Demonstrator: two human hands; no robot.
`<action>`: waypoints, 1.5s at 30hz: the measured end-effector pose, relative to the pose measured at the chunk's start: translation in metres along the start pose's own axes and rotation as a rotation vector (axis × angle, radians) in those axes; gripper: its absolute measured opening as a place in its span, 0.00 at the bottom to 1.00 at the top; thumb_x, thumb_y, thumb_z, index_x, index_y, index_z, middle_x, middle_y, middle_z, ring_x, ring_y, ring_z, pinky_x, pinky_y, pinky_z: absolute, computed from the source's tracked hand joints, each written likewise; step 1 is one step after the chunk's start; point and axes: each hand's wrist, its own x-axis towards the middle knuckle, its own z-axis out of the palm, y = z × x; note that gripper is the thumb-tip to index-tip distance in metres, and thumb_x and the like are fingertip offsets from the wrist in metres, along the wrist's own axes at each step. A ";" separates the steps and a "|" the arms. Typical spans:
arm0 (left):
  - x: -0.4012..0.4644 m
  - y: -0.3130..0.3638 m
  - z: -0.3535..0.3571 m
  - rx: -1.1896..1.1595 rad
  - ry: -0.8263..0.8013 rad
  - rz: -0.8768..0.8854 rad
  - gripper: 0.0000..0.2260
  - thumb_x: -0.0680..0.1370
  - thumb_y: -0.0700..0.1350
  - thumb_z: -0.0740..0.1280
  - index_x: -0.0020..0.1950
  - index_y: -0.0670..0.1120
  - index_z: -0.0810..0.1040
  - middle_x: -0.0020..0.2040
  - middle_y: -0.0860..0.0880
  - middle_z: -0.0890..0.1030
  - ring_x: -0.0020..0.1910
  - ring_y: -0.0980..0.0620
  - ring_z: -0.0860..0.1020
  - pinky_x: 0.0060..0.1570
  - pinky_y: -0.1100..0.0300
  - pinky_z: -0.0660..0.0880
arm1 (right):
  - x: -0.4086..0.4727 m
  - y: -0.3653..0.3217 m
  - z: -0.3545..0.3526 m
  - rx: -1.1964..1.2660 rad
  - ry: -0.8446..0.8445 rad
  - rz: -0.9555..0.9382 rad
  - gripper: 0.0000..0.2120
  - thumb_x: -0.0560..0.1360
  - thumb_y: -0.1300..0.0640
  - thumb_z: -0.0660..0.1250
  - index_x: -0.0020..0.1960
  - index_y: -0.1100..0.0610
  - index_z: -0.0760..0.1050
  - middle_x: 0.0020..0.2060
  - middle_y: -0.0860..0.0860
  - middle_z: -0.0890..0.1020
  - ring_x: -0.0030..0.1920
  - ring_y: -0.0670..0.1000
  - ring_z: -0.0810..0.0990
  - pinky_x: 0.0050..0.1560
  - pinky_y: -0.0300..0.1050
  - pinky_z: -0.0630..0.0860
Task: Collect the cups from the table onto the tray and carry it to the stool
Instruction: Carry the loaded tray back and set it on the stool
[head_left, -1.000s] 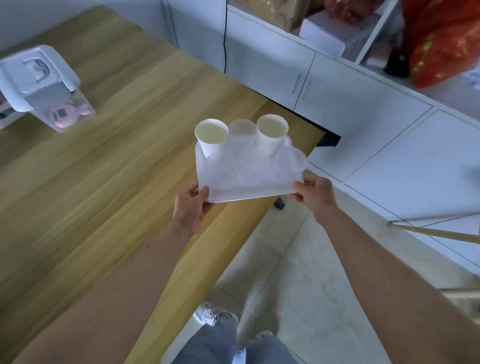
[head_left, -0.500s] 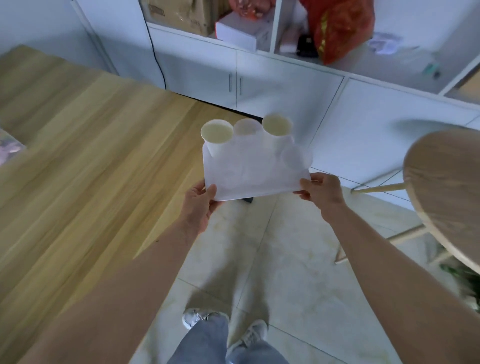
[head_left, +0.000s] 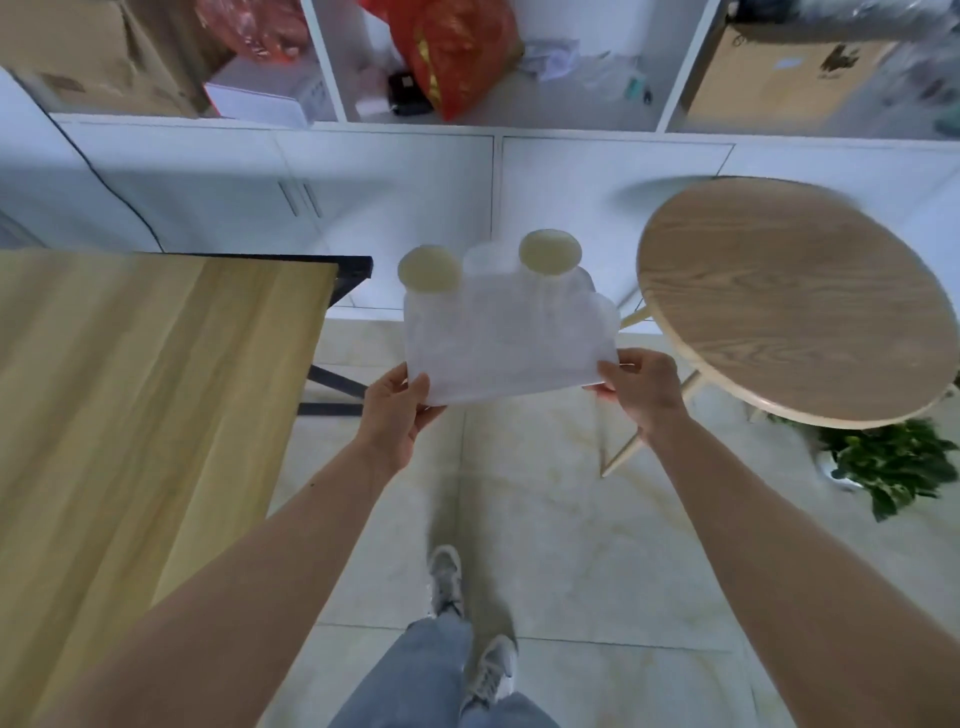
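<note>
Head view, looking down: the tray (head_left: 498, 353) is off the desk (head_left: 145, 395) and held in mid-air over the floor, between the desk's end and the stool (head_left: 795, 301). Left hand (head_left: 397, 410) is clenched on the tray's near-left corner, thumb on top; right hand (head_left: 641, 384) is clenched on the near-right corner. Both grip the near edge only, so the far edge w/ the cups hangs unsupported.

Key relation: the stool seat lies to the right of the tray and slightly beyond it, just beside the tray's right edge but not under it. Right hand is the nearer one to the seat. Tray's long axis runs left-right, roughly pointing toward the seat, so I judge the coming move as a carry to the right and forward, then a set-down w/ the right end arriving first. The seat looks wide enough to take the tray, though that's a judgement.

Cups: two open rims (head_left: 428, 267) and (head_left: 549, 252) stand at the tray's far edge, w/ a paler one between them.

Hard to make out: tray and cups are blurred and washed out white on white, so exact cup count can't be told; shapes at the right end may be more cups. Tray's tilt is unclear. Stool legs mostly hidden under the seat.
</note>
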 end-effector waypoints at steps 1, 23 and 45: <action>0.006 -0.001 0.009 0.024 -0.012 -0.011 0.13 0.80 0.34 0.61 0.64 0.41 0.75 0.56 0.44 0.80 0.52 0.48 0.80 0.44 0.59 0.82 | 0.003 0.002 -0.008 0.006 0.026 0.004 0.07 0.75 0.66 0.67 0.51 0.64 0.80 0.38 0.55 0.83 0.35 0.51 0.84 0.44 0.46 0.83; 0.081 -0.025 0.246 0.388 -0.519 -0.118 0.16 0.78 0.33 0.63 0.64 0.44 0.74 0.62 0.41 0.79 0.60 0.43 0.79 0.60 0.48 0.76 | 0.050 0.041 -0.176 0.188 0.518 0.210 0.07 0.75 0.65 0.67 0.40 0.56 0.79 0.34 0.54 0.83 0.39 0.59 0.85 0.54 0.58 0.82; 0.067 -0.137 0.476 0.354 -0.404 -0.150 0.15 0.78 0.34 0.64 0.64 0.44 0.76 0.55 0.45 0.82 0.50 0.48 0.83 0.46 0.55 0.81 | 0.175 0.084 -0.415 0.093 0.407 0.213 0.09 0.75 0.65 0.69 0.55 0.64 0.80 0.37 0.49 0.82 0.38 0.55 0.85 0.51 0.52 0.83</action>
